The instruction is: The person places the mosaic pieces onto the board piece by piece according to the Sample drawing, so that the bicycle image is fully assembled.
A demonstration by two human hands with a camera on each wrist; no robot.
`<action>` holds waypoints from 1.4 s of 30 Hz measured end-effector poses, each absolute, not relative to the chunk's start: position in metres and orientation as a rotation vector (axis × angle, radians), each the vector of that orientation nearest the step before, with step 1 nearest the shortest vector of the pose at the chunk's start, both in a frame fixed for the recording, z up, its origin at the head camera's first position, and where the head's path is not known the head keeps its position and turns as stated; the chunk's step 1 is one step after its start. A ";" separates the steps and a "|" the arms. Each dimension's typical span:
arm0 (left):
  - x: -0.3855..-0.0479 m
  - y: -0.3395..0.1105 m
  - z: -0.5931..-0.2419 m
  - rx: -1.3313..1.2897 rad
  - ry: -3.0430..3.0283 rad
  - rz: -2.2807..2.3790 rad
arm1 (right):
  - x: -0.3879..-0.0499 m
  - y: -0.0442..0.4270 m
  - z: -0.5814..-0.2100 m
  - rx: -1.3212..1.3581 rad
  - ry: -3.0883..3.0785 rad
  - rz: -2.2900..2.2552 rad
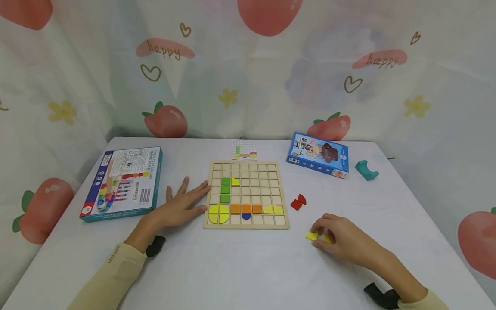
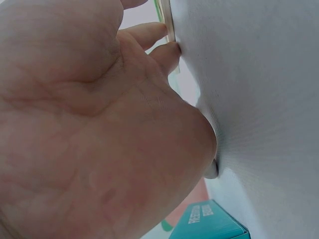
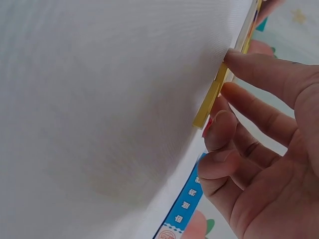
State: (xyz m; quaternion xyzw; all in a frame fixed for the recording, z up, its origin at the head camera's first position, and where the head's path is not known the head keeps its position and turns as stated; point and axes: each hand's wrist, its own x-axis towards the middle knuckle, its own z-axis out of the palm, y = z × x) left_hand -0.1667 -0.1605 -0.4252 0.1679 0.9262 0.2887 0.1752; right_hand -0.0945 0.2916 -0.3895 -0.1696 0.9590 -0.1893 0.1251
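In the head view a wooden grid board (image 1: 284, 220) lies mid-table. It carries green squares (image 1: 225, 190), orange squares (image 1: 246, 209), yellow rounded pieces and a blue half-round piece (image 1: 246, 216). My left hand (image 1: 180, 209) is spread flat, its fingertips touching the board's left edge. Right of the board, my right hand (image 1: 342, 239) pinches a yellow tile (image 1: 311, 236) between thumb and forefinger, low at the tabletop. A second yellow piece (image 1: 327, 237) shows partly beneath that hand. The right wrist view shows yellow edges (image 3: 205, 109) by the fingertips. Two red pieces (image 1: 296, 204) lie nearby.
Behind the board lies a small pattern card (image 1: 244, 150). A large teal-edged box (image 1: 124, 181) is at the left. A blue box (image 1: 317, 156) and a teal curved block (image 1: 366, 170) stand at the back right. A printed curtain hangs behind the white table.
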 end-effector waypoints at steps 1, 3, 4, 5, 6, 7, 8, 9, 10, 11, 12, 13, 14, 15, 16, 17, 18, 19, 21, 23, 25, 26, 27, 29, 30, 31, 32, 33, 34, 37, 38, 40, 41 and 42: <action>-0.167 -0.160 -0.425 0.476 2.623 0.820 | -0.095 0.292 -0.390 -0.499 2.796 -0.552; -0.167 -0.160 -0.425 0.473 2.622 0.818 | -0.094 0.291 -0.390 -0.516 2.800 -0.557; -0.167 -0.160 -0.425 0.472 2.623 0.817 | -0.094 0.291 -0.390 -0.528 2.804 -0.559; -0.167 -0.160 -0.425 0.472 2.623 0.816 | -0.094 0.291 -0.390 -0.531 2.810 -0.555; -0.167 -0.160 -0.424 0.471 2.623 0.816 | -0.094 0.290 -0.390 -0.539 2.814 -0.553; -0.167 -0.160 -0.424 0.471 2.623 0.816 | -0.094 0.290 -0.390 -0.545 2.817 -0.552; -0.167 -0.160 -0.425 0.472 2.624 0.816 | -0.094 0.290 -0.389 -0.548 2.818 -0.553; -0.167 -0.160 -0.425 0.474 2.623 0.818 | -0.095 0.289 -0.389 -0.551 2.819 -0.554; -0.167 -0.160 -0.425 0.475 2.623 0.818 | -0.095 0.289 -0.389 -0.551 2.821 -0.551; -0.167 -0.160 -0.425 0.476 2.622 0.819 | -0.096 0.288 -0.389 -0.550 2.821 -0.552; -0.167 -0.160 -0.425 0.476 2.622 0.820 | -0.096 0.287 -0.389 -0.552 2.819 -0.557; -0.167 -0.161 -0.425 0.477 2.622 0.819 | -0.097 0.287 -0.389 -0.555 2.820 -0.561; -0.167 -0.161 -0.426 0.475 2.622 0.818 | -0.097 0.286 -0.389 -0.560 2.817 -0.569; -0.167 -0.161 -0.425 0.474 2.623 0.818 | -0.098 0.286 -0.389 -0.574 2.815 -0.576; -0.167 -0.161 -0.425 0.473 2.624 0.817 | -0.098 0.285 -0.389 -0.587 2.812 -0.583; -0.167 -0.161 -0.425 0.471 2.624 0.818 | -0.098 0.285 -0.389 -0.599 2.807 -0.593; -0.167 -0.161 -0.425 0.471 2.626 0.817 | -0.099 0.284 -0.390 -0.609 2.805 -0.600; -0.167 -0.161 -0.425 0.470 2.626 0.815 | -0.099 0.284 -0.389 -0.620 2.802 -0.605; -0.167 -0.161 -0.424 0.470 2.626 0.815 | -0.099 0.284 -0.390 -0.642 2.799 -0.610; -0.166 -0.160 -0.424 0.471 2.623 0.821 | -0.099 0.283 -0.389 -0.623 2.802 -0.606; -0.165 -0.160 -0.423 0.471 2.622 0.825 | -0.098 0.283 -0.389 -0.601 2.809 -0.595; -0.165 -0.160 -0.423 0.471 2.622 0.828 | -0.098 0.283 -0.389 -0.592 2.813 -0.587; -0.165 -0.160 -0.423 0.471 2.623 0.829 | -0.097 0.283 -0.389 -0.581 2.819 -0.577; -0.165 -0.159 -0.422 0.470 2.626 0.829 | -0.096 0.282 -0.389 -0.550 2.831 -0.555; -0.165 -0.159 -0.423 0.469 2.629 0.825 | -0.096 0.282 -0.389 -0.541 2.839 -0.542; -0.165 -0.159 -0.423 0.469 2.631 0.822 | -0.096 0.282 -0.389 -0.532 2.844 -0.531; -0.165 -0.159 -0.423 0.468 2.633 0.819 | -0.096 0.282 -0.389 -0.516 2.848 -0.520; -0.165 -0.159 -0.423 0.468 2.635 0.817 | -0.096 0.281 -0.389 -0.502 2.851 -0.509; -0.165 -0.159 -0.423 0.468 2.636 0.814 | -0.096 0.281 -0.389 -0.487 2.850 -0.502; -0.165 -0.158 -0.423 0.466 2.638 0.806 | -0.097 0.280 -0.390 -0.470 2.840 -0.491; -0.165 -0.158 -0.423 0.466 2.639 0.805 | -0.097 0.280 -0.390 -0.469 2.837 -0.488; -0.165 -0.158 -0.423 0.464 2.639 0.802 | -0.097 0.280 -0.391 -0.478 2.835 -0.482; -0.165 -0.158 -0.423 0.464 2.639 0.803 | -0.097 0.280 -0.391 -0.486 2.834 -0.481; -0.165 -0.158 -0.423 0.464 2.639 0.803 | -0.097 0.280 -0.391 -0.492 2.834 -0.481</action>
